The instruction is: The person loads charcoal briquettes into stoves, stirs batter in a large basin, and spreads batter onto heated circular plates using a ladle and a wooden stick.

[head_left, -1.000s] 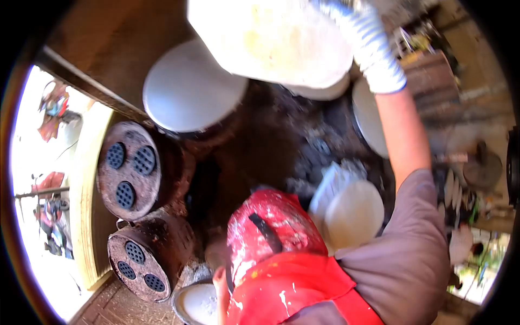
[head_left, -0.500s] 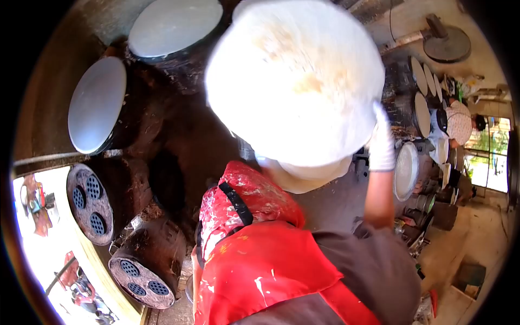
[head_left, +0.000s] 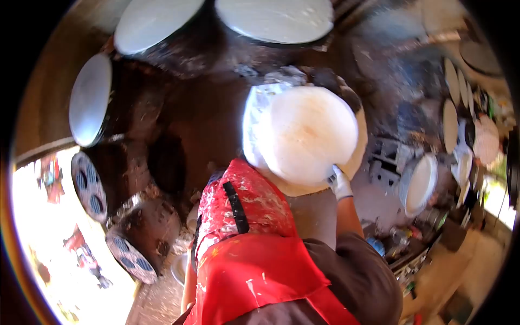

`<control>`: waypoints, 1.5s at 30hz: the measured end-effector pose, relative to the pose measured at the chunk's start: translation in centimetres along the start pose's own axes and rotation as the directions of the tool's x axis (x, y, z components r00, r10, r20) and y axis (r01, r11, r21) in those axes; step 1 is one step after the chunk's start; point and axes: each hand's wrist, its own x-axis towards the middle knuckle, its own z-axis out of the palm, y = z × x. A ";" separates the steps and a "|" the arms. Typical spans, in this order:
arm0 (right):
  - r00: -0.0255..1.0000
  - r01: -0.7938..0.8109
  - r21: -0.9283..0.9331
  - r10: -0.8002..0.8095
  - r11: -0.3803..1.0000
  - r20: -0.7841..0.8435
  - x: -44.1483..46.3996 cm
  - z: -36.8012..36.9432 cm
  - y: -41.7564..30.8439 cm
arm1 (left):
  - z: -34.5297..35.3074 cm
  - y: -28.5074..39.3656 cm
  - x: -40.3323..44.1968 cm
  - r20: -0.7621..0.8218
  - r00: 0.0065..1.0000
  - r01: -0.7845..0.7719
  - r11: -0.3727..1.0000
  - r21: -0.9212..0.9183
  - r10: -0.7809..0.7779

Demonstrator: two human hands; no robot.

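A large, thin round flatbread (head_left: 313, 135), white with brownish patches in its middle, lies low in front of me on a wider beige round layer (head_left: 358, 157). My right hand (head_left: 340, 184), in a white glove, grips the flatbread's near right edge between thumb and fingers. Clear plastic sheeting (head_left: 258, 122) shows along the flatbread's left side. My left hand is out of sight; only a strip of the left forearm shows beside my red apron (head_left: 260, 265).
Drum stoves with pale round tops (head_left: 91, 100) stand left and ahead. Two drum stoves hold perforated briquettes (head_left: 129, 262) at lower left. Grey hollow blocks (head_left: 389, 157) and a metal basin (head_left: 420, 184) are on the right. Another person (head_left: 486, 141) is at far right.
The flatbread, raised close to the camera before, has come down and away onto the layer below. My right hand has moved lower and left with it, still at its edge.
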 end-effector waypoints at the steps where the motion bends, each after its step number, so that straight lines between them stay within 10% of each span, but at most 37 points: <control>1: 1.000 0.004 -0.019 -0.003 1.000 0.008 -0.9 -0.2 -0.2 | 0.0 -1.4 -1.0 -0.017 0.999 0.026 0.999 -0.040 -0.027; 3: 0.946 0.167 -0.378 -0.256 0.911 -0.199 -2.7 0.2 -1.8 | 0.5 -4.8 -2.9 -0.043 0.996 0.071 0.989 -0.133 -0.078; 4: 0.677 0.497 -0.649 -0.725 0.577 -0.126 -3.0 0.6 -2.5 | 1.0 -6.5 -3.6 -0.049 0.993 0.094 0.978 -0.187 -0.105; 5: 0.596 0.402 -0.818 -0.796 0.412 -0.108 -3.5 1.3 -4.2 | 1.6 -8.3 -4.5 -0.053 0.990 0.116 0.965 -0.236 -0.132; 8: 0.418 0.709 -0.662 -0.901 0.244 0.116 -2.5 9.9 -3.4 | 1.6 -12.7 -3.6 -0.027 0.980 0.172 0.910 -0.377 -0.196; 12: 0.345 0.919 -0.354 -0.787 0.173 0.511 -7.1 24.7 -4.1 | 4.2 -17.7 -5.5 0.019 0.961 0.244 0.807 -0.538 -0.277; 18: 0.263 0.889 -0.108 -0.304 0.445 0.915 -11.3 38.9 6.8 | 9.5 -23.2 -6.4 0.143 0.940 0.312 0.616 -0.724 -0.309; 23: 0.168 0.974 -0.198 0.231 0.114 0.958 -19.2 40.9 15.8 | 13.3 -25.5 -8.5 0.203 0.926 0.333 0.431 -0.839 -0.319; 26: 0.286 0.928 -0.359 0.427 0.099 0.858 -24.0 41.1 20.3 | 15.9 -27.6 -8.8 0.106 0.955 0.237 0.499 -0.833 -0.277; 34: 0.555 0.797 -0.594 0.525 -0.112 0.645 -24.6 51.7 37.0 | 15.4 -24.1 -12.0 0.095 0.949 0.204 0.360 -0.910 -0.299; 36: 0.564 0.753 -0.654 0.586 -0.075 0.582 -24.2 54.1 41.9 | 24.4 -35.4 -7.4 0.164 0.955 0.221 0.220 -0.950 -0.249; 37: 0.521 0.767 -0.640 0.625 -0.044 0.581 -24.3 54.5 44.5 | 29.5 -41.7 -6.2 0.080 0.975 0.154 0.371 -0.916 -0.206; 43: 0.376 0.925 -0.346 0.509 -0.157 0.774 -9.9 58.0 66.1 | 21.3 -29.8 -9.3 -0.024 0.885 0.192 0.411 -0.891 -0.466; 45: 0.489 0.870 -0.441 0.500 -0.222 0.714 -12.6 57.4 68.0 | 19.9 -28.2 -8.6 -0.051 0.860 0.195 0.418 -0.887 -0.508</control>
